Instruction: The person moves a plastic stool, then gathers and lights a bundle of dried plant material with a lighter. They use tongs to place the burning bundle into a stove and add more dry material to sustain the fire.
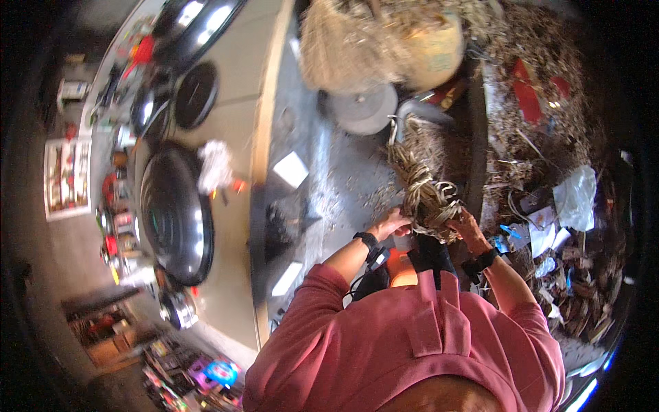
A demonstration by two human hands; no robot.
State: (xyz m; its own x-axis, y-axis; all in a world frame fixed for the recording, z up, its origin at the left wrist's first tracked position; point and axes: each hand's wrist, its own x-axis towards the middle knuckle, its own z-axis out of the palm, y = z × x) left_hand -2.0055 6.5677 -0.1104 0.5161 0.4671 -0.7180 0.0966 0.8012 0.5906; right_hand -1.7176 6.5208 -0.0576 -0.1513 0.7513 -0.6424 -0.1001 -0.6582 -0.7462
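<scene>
Both my hands grip a twisted, knotted bundle of dry straw or leaves (430, 193) in front of my lap. My left hand (395, 224) is closed on its lower left side, and my right hand (466, 230) pinches the lower right side. Loose strands loop out near the right fingers. The bundle's long end runs up and away, towards a curved grey metal piece (406, 110). Part of each hand's fingers is hidden by the straw.
A broom (350, 49) and a yellowish container (437, 51) stand ahead, by a grey round lid (363, 108). Left is a tiled counter (231, 118) with a large wok (172, 216). Right lies loose dry plant litter (540, 139) with a clear plastic bag (576, 198) and paper scraps.
</scene>
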